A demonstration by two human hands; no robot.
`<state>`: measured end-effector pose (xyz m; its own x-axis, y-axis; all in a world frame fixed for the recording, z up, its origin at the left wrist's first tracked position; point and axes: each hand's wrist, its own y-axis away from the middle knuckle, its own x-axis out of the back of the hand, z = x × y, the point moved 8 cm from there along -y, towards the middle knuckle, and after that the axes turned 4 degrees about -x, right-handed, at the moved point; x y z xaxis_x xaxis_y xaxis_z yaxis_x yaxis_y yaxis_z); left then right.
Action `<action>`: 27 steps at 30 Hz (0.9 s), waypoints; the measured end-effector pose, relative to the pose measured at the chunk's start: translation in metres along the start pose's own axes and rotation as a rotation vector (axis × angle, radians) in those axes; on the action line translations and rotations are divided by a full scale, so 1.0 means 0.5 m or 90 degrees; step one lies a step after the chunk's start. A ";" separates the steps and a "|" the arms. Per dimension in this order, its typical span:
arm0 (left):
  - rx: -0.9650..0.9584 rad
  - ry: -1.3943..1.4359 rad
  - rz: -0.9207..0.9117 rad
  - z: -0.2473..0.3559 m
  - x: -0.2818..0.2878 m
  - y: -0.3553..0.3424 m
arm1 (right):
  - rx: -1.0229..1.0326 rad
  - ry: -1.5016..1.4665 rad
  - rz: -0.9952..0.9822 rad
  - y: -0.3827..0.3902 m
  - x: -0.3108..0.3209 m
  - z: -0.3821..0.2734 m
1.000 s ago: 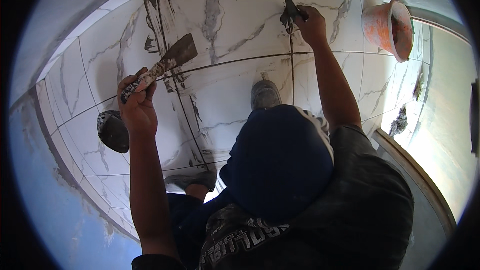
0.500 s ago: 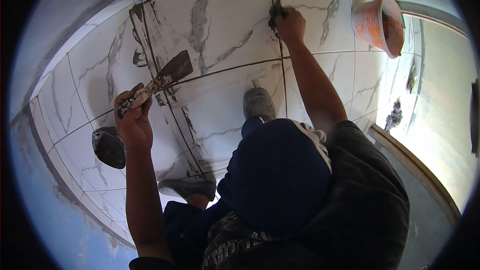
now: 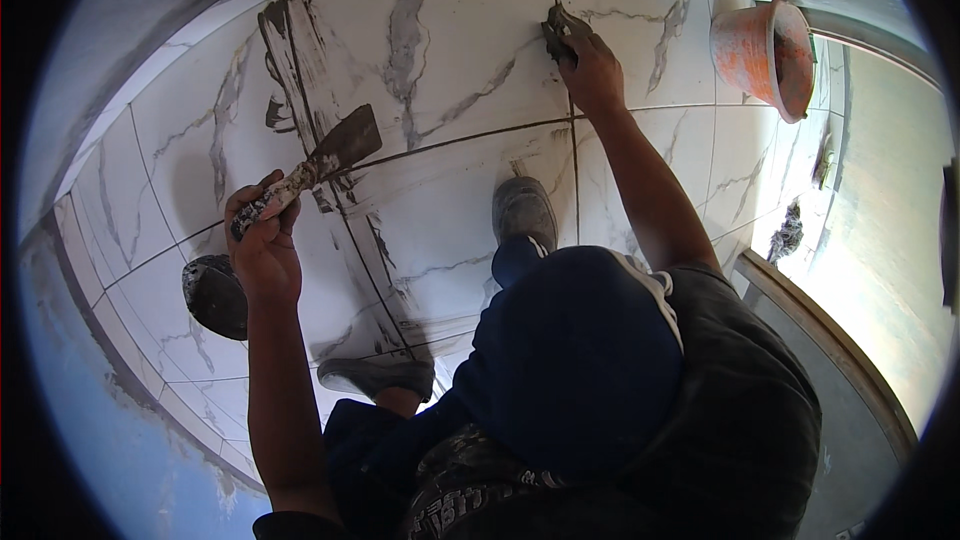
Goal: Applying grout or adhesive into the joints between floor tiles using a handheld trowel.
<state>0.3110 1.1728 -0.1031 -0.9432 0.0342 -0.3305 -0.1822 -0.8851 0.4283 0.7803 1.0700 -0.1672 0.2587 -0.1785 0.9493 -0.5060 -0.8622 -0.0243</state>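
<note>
My left hand [image 3: 262, 240] is closed around the crusted handle of a putty knife [image 3: 345, 143], its wide blade held over the tiles and pointing up and right. My right hand [image 3: 592, 72] grips a dark, dirty rag or sponge [image 3: 563, 28] and presses it on the floor at a tile joint; its exact kind is hard to make out. Below it the white marbled tiles [image 3: 470, 40] have dark lines in their joints. Dark grout [image 3: 300, 60] is smeared along the joint at left. A dark, rounded bowl-like container [image 3: 215, 297] stands beside my left wrist.
An orange, grout-stained bucket [image 3: 745, 50] lies tilted near the wall at far right. A dark crumpled lump [image 3: 788, 233] lies by the bright doorway at right. My shoes [image 3: 523, 208] and bent blue-trousered knee [image 3: 580, 360] take up the near middle. A blue wall [image 3: 90, 380] curves along the left.
My right hand has shifted slightly down and right along the joint, with the dark rag or sponge turned in its grip. The left hand and putty knife have barely moved.
</note>
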 end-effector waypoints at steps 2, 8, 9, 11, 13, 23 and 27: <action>0.001 -0.008 0.013 -0.001 -0.004 0.003 | 0.010 0.004 0.033 -0.038 -0.007 0.000; 0.000 0.016 -0.008 0.001 -0.009 0.010 | -0.034 -0.041 0.029 -0.175 0.005 0.037; -0.001 0.016 -0.005 0.002 -0.011 0.012 | -0.053 -0.080 0.008 -0.184 0.015 0.046; 0.013 0.017 0.008 0.002 -0.012 0.015 | -0.066 -0.142 0.006 -0.188 0.037 0.056; 0.015 0.013 0.012 0.001 0.000 0.013 | -0.146 -0.163 -0.003 -0.177 0.043 0.078; 0.029 0.012 -0.023 -0.019 -0.018 0.016 | -0.108 -0.085 0.025 -0.162 0.039 0.081; 0.020 0.009 -0.014 -0.016 -0.020 0.015 | -0.139 -0.034 0.019 -0.090 0.068 0.107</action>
<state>0.3214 1.1621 -0.1031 -0.9350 0.0461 -0.3516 -0.2111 -0.8692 0.4472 0.8560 1.0775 -0.1504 0.2805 -0.2325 0.9313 -0.6793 -0.7336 0.0214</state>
